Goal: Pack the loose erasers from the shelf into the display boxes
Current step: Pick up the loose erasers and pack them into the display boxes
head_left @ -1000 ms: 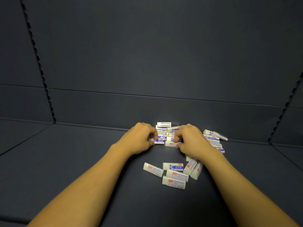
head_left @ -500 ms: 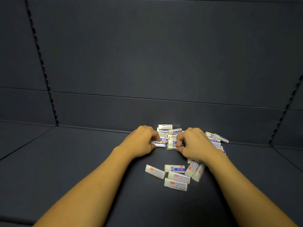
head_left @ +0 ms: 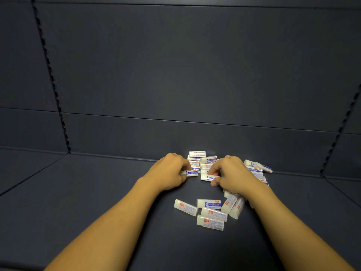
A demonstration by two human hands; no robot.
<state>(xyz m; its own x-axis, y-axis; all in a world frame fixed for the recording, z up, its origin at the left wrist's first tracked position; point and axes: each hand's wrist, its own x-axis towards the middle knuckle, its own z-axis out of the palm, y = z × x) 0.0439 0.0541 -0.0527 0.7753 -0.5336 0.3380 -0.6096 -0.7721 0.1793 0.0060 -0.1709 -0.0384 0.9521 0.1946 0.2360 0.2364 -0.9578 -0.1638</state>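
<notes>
Several white erasers in blue and red printed sleeves lie in a loose pile (head_left: 202, 162) near the back of a dark shelf (head_left: 97, 202). My left hand (head_left: 170, 173) pinches one eraser (head_left: 190, 173) at the pile's left edge. My right hand (head_left: 232, 176) curls its fingers around another eraser (head_left: 208, 178) in the middle of the pile. A smaller group of erasers (head_left: 210, 212) lies nearer to me, between my forearms. More erasers (head_left: 257, 168) show behind my right hand, partly hidden by it. No display box is in view.
The shelf's dark back panel (head_left: 195, 75) rises right behind the pile. Slotted uprights stand at the left (head_left: 52, 85) and the right (head_left: 340, 133). Bare shelf surface spreads to the left and right of my arms.
Both hands stay on the pile and have shifted only slightly; my view has tilted a little, so the pile sits lower in the frame.
</notes>
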